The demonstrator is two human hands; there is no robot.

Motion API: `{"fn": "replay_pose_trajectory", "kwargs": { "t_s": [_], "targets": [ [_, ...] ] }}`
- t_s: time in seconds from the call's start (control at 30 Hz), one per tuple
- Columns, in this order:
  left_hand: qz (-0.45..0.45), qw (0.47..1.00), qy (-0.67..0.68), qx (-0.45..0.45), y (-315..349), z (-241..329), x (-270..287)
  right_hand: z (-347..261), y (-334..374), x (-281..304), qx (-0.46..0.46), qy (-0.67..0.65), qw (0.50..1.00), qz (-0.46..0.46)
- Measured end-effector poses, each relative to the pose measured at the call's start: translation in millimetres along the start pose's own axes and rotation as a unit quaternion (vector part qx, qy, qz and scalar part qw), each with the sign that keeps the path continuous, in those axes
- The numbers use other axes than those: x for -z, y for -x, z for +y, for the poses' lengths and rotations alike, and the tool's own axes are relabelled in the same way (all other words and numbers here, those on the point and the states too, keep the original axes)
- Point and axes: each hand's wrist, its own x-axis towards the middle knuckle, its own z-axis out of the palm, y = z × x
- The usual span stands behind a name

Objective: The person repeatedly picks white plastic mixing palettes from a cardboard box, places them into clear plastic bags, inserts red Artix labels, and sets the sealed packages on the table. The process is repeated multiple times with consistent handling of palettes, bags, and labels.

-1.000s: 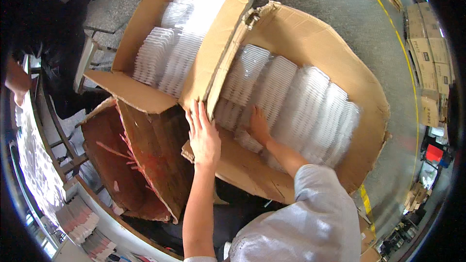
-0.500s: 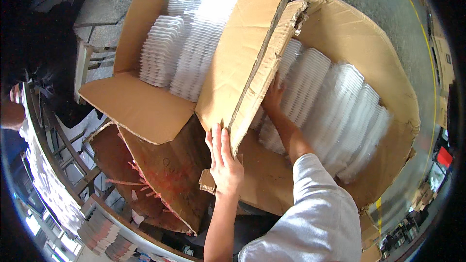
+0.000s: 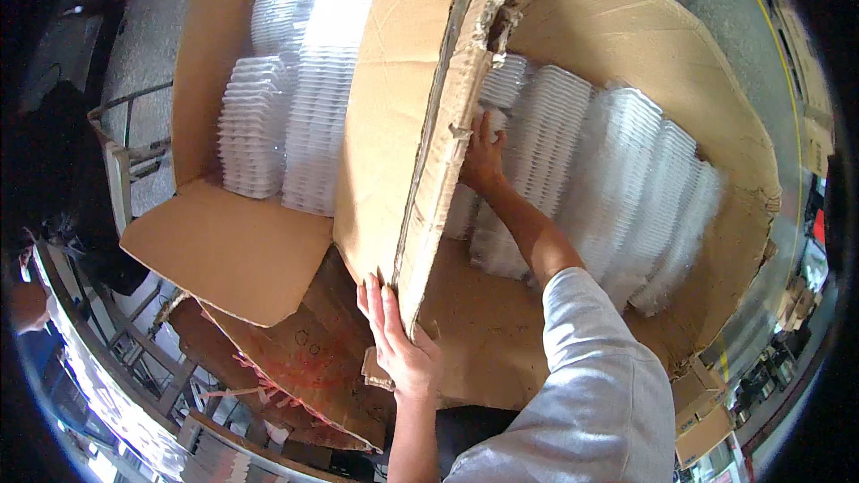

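My left hand (image 3: pixel 407 349) grips the near end of the upright cardboard wall of the right carton (image 3: pixel 626 0), fingers on its left face and thumb on the other side. Inside this carton, rows of nested clear plastic trays (image 3: pixel 537 152) lean side by side. My right hand (image 3: pixel 484 156) reaches in beside the wall, its fingers curled on the leftmost stack of plastic trays (image 3: pixel 504 80); the fingertips are partly hidden. Clear film (image 3: pixel 617 170) seems to cover the stacks farther right.
A second carton (image 3: pixel 394 63) on the left holds more clear tray stacks (image 3: pixel 318 134), its front flap (image 3: pixel 228 246) folded outward. Below it lies a worn, red-stained cardboard box (image 3: pixel 304 358). A metal frame (image 3: pixel 134 170) stands at far left. Another person's hand (image 3: pixel 29 306) shows at the left rim.
The view has shifted, so the cartons sit farther left. My right hand has moved along the leftmost stack, its fingers now more curled. The left hand keeps its hold on the wall.
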Motion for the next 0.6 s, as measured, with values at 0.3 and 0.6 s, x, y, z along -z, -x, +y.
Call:
{"fn": "replay_pose_trajectory", "kwargs": {
  "t_s": [0.3,0.6],
  "targets": [
    [0.005,1.0,0.002,0.002,3.2,-1.7,-3.9,13.5,-40.5,-16.7,0.038,0.061,0.997,0.001],
    [0.036,0.999,-0.009,-0.031,3.2,-9.6,-10.1,21.3,-59.3,-95.2,-0.023,0.305,0.933,0.193]
  ]
}}
